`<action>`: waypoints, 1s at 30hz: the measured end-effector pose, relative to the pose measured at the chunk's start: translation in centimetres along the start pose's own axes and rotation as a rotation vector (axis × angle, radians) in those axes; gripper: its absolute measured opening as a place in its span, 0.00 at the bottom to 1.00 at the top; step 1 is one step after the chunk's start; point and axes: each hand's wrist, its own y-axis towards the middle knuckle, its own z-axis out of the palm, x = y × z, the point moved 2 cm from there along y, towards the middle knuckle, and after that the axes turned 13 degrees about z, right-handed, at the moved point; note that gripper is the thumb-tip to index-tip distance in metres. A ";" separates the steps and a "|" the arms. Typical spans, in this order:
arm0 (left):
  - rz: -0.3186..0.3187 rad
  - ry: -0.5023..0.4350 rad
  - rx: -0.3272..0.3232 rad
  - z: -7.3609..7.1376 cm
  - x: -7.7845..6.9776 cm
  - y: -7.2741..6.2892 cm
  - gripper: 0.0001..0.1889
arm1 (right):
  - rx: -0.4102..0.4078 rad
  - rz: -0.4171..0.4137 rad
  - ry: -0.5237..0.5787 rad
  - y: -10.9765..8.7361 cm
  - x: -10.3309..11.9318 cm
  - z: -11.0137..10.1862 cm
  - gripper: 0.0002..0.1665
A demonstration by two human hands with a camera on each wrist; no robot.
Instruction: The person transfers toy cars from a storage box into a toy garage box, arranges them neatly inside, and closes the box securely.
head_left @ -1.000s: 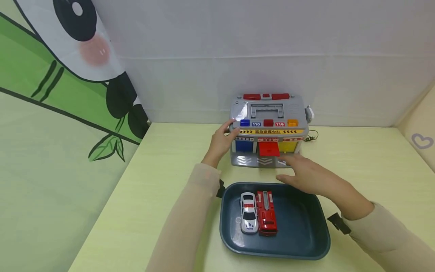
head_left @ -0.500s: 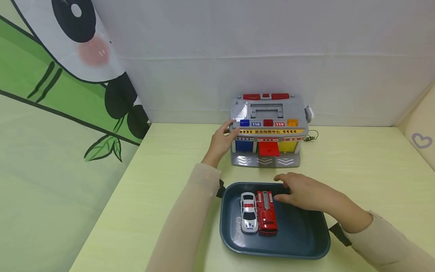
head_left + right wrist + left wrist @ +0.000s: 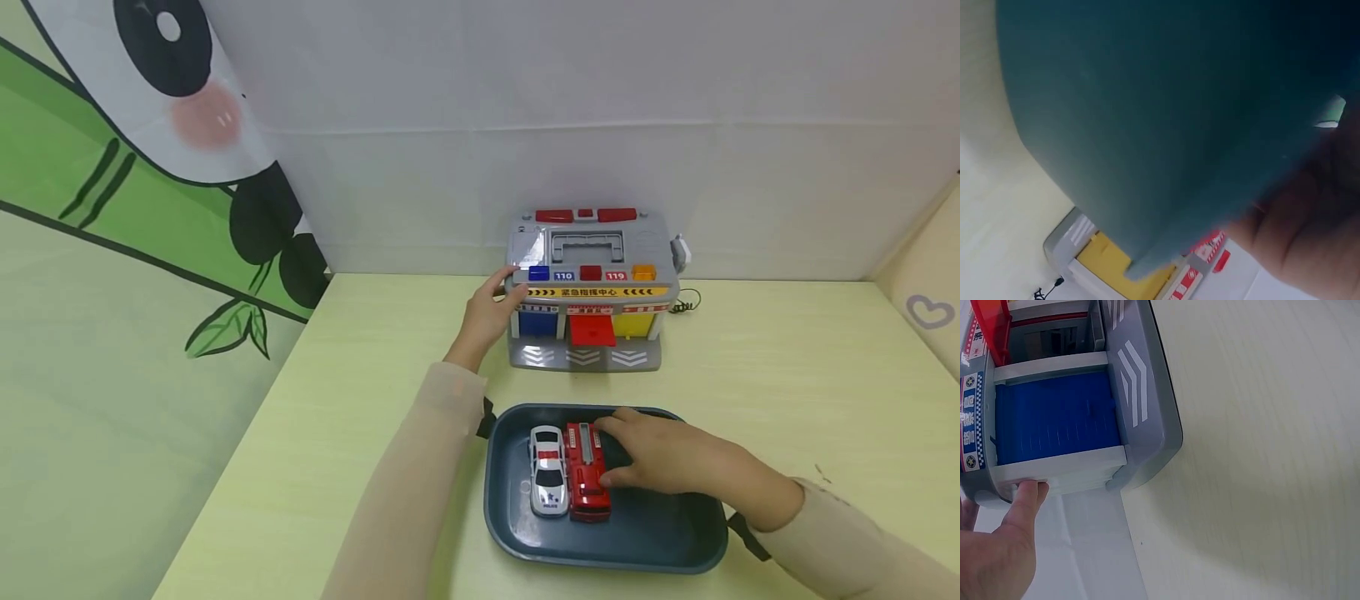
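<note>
My left hand (image 3: pixel 486 321) holds the left side of a grey toy garage (image 3: pixel 633 242), thumb toward the front; in the left wrist view a fingertip presses its side wall beside the blue door (image 3: pixel 1057 419). The garage's red door (image 3: pixel 592 330) is lifted outward. My right hand (image 3: pixel 667 454) reaches into a dark blue-green tray (image 3: pixel 660 550), thumb and fingers spread along the right side of a red toy fire truck (image 3: pixel 588 479). A white toy police car (image 3: pixel 549 471) lies left of the truck. In the right wrist view the tray wall (image 3: pixel 1147 125) hides most of the hand.
Pale yellow table (image 3: pixel 375 400) lies under everything. A white cloth wall (image 3: pixel 420 200) rises behind the garage. A coiled black cord (image 3: pixel 685 302) hangs at the garage's right side, near a white handset-like piece (image 3: pixel 680 252).
My right hand has moved from the front of the garage down into the tray, up to the red fire truck. My left hand has stayed at the garage.
</note>
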 end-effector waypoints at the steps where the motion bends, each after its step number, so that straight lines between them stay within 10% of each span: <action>1: -0.002 0.002 0.000 0.0 0.0 0.0 0.26 | 0.000 -0.006 -0.001 0.0 0.1 0.1 0.44; 30: -0.001 0.027 -0.001 -0.3 -0.4 -0.3 0.25 | 0.131 0.014 0.175 1.0 0.7 1.9 0.60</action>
